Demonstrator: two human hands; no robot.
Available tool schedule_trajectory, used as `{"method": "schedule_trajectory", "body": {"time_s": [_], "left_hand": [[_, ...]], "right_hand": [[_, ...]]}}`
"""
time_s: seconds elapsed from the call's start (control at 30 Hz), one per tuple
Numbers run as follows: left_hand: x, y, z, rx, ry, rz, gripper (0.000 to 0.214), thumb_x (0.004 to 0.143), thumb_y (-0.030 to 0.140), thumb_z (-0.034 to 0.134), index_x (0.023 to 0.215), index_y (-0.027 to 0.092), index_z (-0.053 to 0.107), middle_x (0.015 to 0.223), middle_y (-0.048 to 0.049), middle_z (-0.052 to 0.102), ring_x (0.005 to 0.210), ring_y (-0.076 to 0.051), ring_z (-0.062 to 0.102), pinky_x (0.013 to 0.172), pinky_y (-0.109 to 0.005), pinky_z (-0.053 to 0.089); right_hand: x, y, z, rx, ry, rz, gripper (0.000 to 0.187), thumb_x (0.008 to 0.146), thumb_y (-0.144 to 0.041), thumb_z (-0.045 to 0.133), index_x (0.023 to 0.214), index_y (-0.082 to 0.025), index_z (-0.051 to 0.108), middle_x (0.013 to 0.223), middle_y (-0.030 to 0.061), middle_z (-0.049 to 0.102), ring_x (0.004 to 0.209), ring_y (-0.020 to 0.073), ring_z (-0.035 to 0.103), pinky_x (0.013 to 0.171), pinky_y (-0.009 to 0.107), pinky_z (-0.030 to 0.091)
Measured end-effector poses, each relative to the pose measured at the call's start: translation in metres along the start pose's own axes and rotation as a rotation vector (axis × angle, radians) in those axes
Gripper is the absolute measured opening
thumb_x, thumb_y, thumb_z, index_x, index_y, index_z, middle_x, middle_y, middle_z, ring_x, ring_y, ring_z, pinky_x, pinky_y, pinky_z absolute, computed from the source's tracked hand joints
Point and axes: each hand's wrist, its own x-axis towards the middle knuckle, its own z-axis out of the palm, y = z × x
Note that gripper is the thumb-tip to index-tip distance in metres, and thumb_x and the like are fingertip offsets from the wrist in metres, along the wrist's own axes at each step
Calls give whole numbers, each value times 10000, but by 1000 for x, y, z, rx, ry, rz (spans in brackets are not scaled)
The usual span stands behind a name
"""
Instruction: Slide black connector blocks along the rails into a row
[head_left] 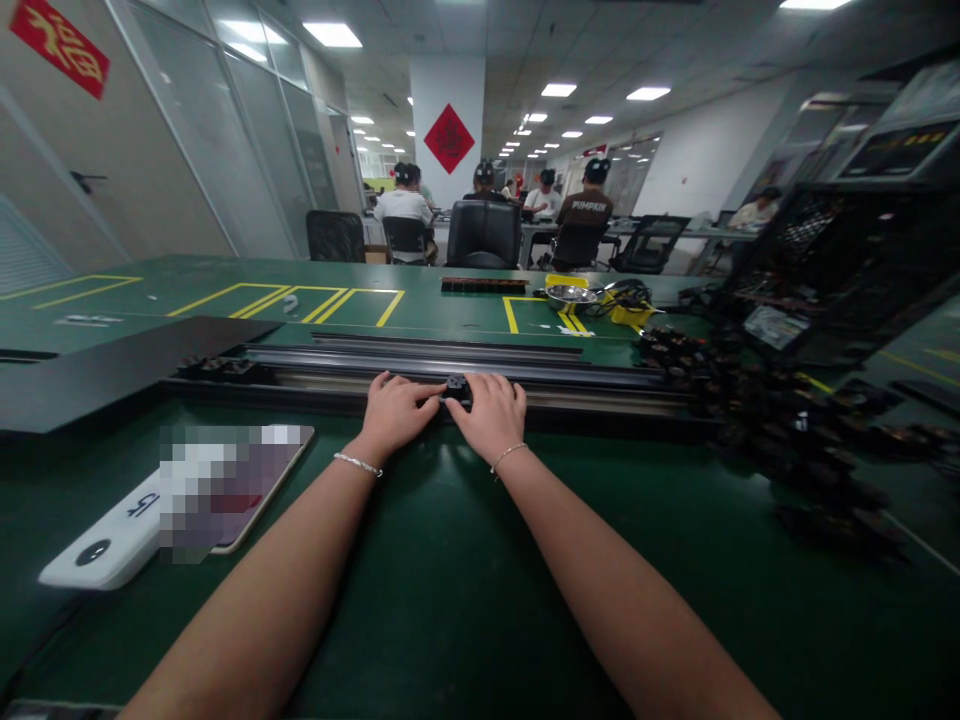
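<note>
- My left hand (395, 410) and right hand (491, 412) meet fingertip to fingertip on a small black part (456, 388). Both are closed narrowly on it, the left from its left side and the right curled over it from the right.
- The part sits on the long metal rail (570, 372), which runs across the green table (450, 580) just ahead of my knuckles.
- I wear a thin bracelet on each wrist.
- To my left, a white device (97, 548) lies on the table beside a blurred flat tablet (232, 485). Farther out lies a dark sheet (112, 368).
- To my right, a heap of black parts (757, 410) spreads along the table, with a black crate (847, 250) behind it.
- Beyond the rail are a metal bowl (570, 294) and a black strip (484, 285).
- Seated people work at the far desks.
</note>
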Motion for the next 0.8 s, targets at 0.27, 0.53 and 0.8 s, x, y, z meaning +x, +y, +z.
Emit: {"method": "schedule_trajectory", "body": {"time_s": [0.27,0.53,0.8], "left_hand": [[-1,-1,1,46,15,35,345,890,367,412,1103,398,682,934,1,719,968,-207,586,1059,-466,242],[-3,-2,1,22,44,90,413,878,400,462,1267,325,580,1379,-3,533,1277,-228,444,1074,-411,276],[-2,-3,4,8,8,92,390,899,428,435,1243,336,592,1342,22,570,1259,-211,481,1105,-419,235]], "right_hand": [[7,-7,2,-7,16,73,363,878,-491,472,1117,-268,630,1158,82,643,1102,252,494,997,482,245],[7,-7,0,-3,24,73,327,867,-426,486,1091,-236,630,1092,87,668,1061,246,522,959,434,283],[7,-3,-1,-5,34,61,301,861,-398,487,1061,-221,626,1032,93,678,1024,242,539,928,405,304]]}}
